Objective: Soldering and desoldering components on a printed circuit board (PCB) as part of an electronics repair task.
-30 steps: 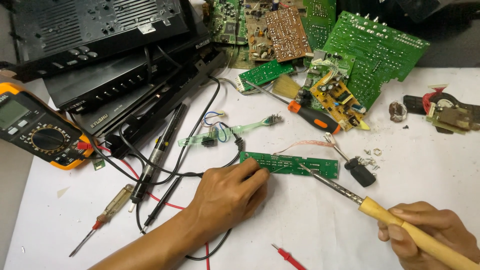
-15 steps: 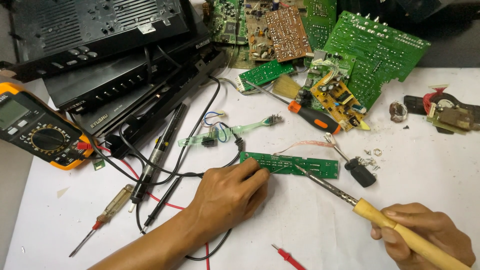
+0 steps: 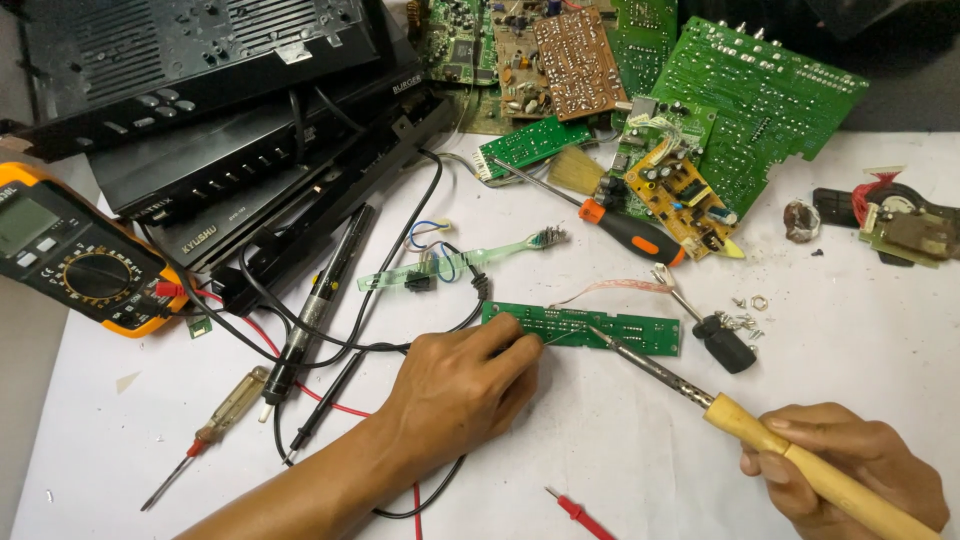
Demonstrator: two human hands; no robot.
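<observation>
L hand (image 3: 465,385): fingers bent, pinching a thin solder wire (image 3: 560,338) at the fingertips; rests on the white table (image 3: 620,450), touching the L end of the narrow green board (image 3: 585,327).
R hand (image 3: 850,475): closed tight round the wooden handle of the soldering iron (image 3: 700,395).
Iron tip: on the board's middle, just R of L fingertips, meeting the wire end.
Board: flat, between both hands, nearer L.
Above L grip: green toothbrush (image 3: 460,265), black cables.
L of L grip: 2 probes, small clear screwdriver (image 3: 215,430), yellow multimeter (image 3: 75,260) farther out.
Above R grip: black key-like piece (image 3: 725,345), orange-black screwdriver (image 3: 625,230), pile of circuit boards (image 3: 740,110).
</observation>
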